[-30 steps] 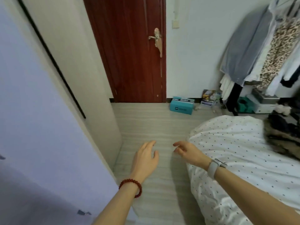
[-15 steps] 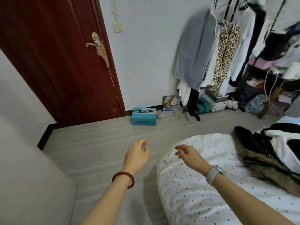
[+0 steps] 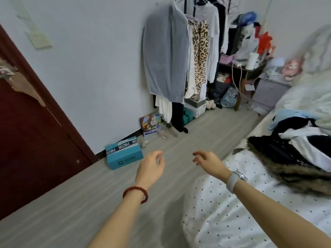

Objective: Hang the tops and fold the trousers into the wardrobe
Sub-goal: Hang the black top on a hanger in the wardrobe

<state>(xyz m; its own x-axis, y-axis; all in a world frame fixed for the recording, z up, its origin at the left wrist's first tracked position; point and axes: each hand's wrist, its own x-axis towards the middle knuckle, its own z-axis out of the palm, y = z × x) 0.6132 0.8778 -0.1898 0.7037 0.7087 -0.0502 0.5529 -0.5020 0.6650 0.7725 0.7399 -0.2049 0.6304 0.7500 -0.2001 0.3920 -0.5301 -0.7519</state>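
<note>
Left of the bed (image 3: 223, 212), our left hand (image 3: 151, 170) hovers over the floor (image 3: 89, 197), fingers loosely curled, empty. Our right hand (image 3: 208, 162) hangs at the bed's near corner, fingers relaxed, empty. The heap of clothes (image 3: 295, 145) lies on the bed, farther right.

Door (image 3: 26, 140) is chopped off by the left edge and its handle (image 3: 18, 83) is just a smear. The clothes pile (image 3: 295, 145) on the bed runs out of frame on the right. Top of the clothes rack (image 3: 206, 2) is cropped, and the shelf clutter (image 3: 250, 51) is too blurry to identify.
</note>
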